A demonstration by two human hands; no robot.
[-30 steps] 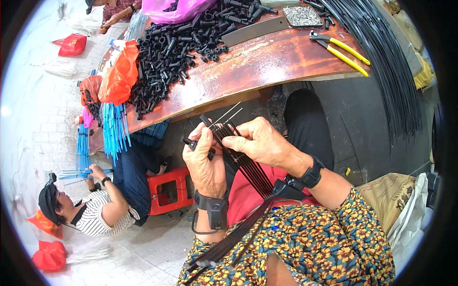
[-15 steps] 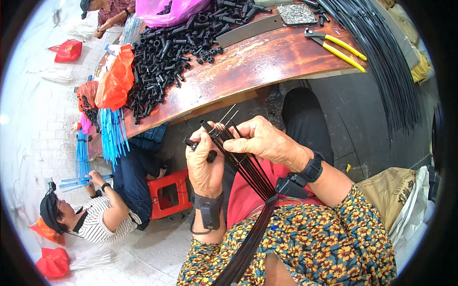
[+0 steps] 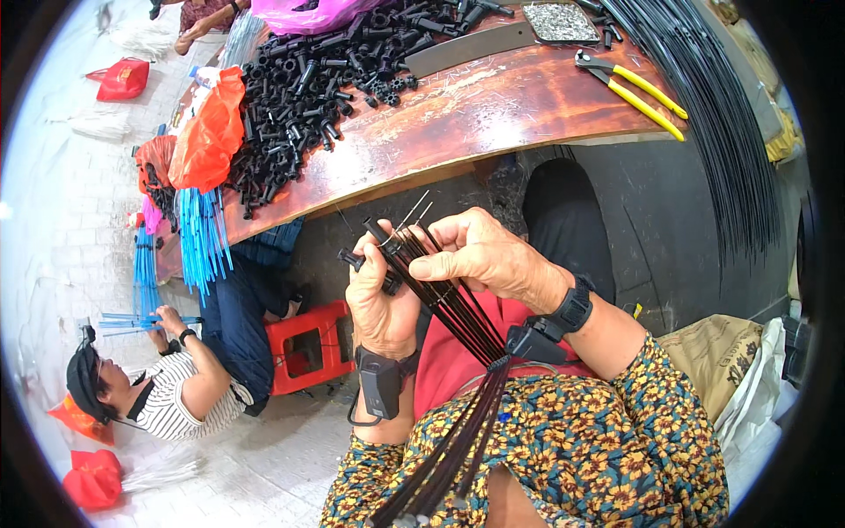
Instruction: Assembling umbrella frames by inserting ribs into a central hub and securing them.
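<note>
A bundle of thin dark rods (image 3: pixel 458 321) runs from between my hands down over my lap, gathered at a dark ring near my waist. My left hand (image 3: pixel 380 304) is closed round black plastic tube fittings at the bundle's upper end; one fitting (image 3: pixel 378 231) points up beside the rod tips. My right hand (image 3: pixel 484 255) pinches at the upper rods from the other side, thumb laid across them. A few bare metal tips stick out above the fingers. Exactly which rod the right fingertips grip is hidden.
On the wooden table (image 3: pixel 475 110) lie a heap of black plastic fittings (image 3: pixel 299 106), yellow-handled pliers (image 3: pixel 634 92), a flat metal bar (image 3: pixel 471 50) and a tray of small metal pieces (image 3: pixel 561 24). Long black rods (image 3: pixel 704 114) hang off its right. A co-worker (image 3: pixel 167 387) sits left, holding blue rods.
My hands stay at the bundle with small finger shifts. The lower ends of the rods have spread apart and now show over my lap. The view has shifted slightly.
</note>
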